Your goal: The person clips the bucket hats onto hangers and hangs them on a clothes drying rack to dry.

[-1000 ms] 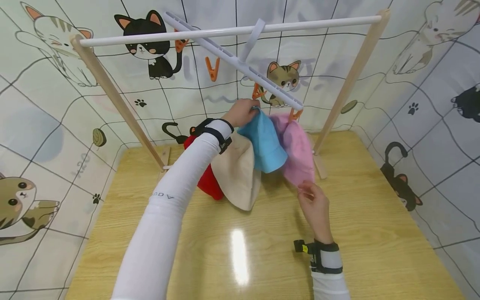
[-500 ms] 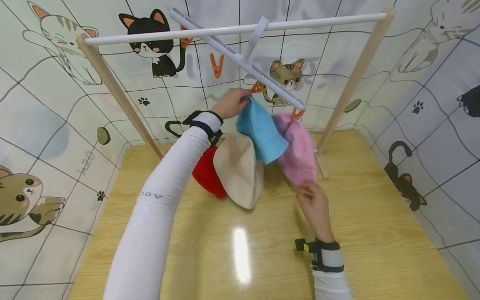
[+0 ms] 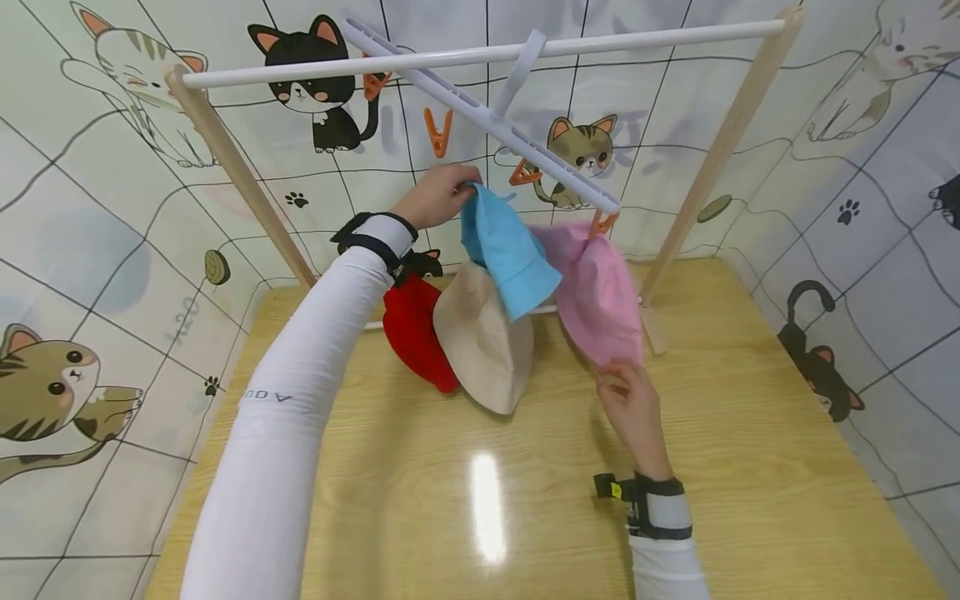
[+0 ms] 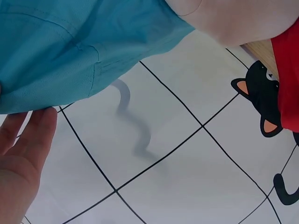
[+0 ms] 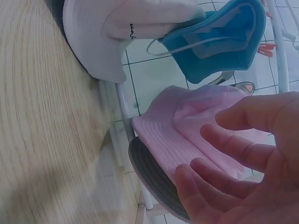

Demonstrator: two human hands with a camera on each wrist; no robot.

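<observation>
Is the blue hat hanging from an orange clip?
No, the left hand holds the blue hat up, clear of the nearest orange clip.

In the head view, the light-blue fabric bucket hat [image 3: 516,254] covers part of the cream fabric bucket hat [image 3: 483,346], which in turn partly hides the red fabric hat [image 3: 415,333]. The left wrist view crops the light-blue hat at top and left. In the right wrist view, the cream hat's dark lettering [image 5: 132,31] is too small to read, and the pink fabric bucket hat [image 5: 182,126] partly covers a dark-grey curved strip [image 5: 149,171].
</observation>
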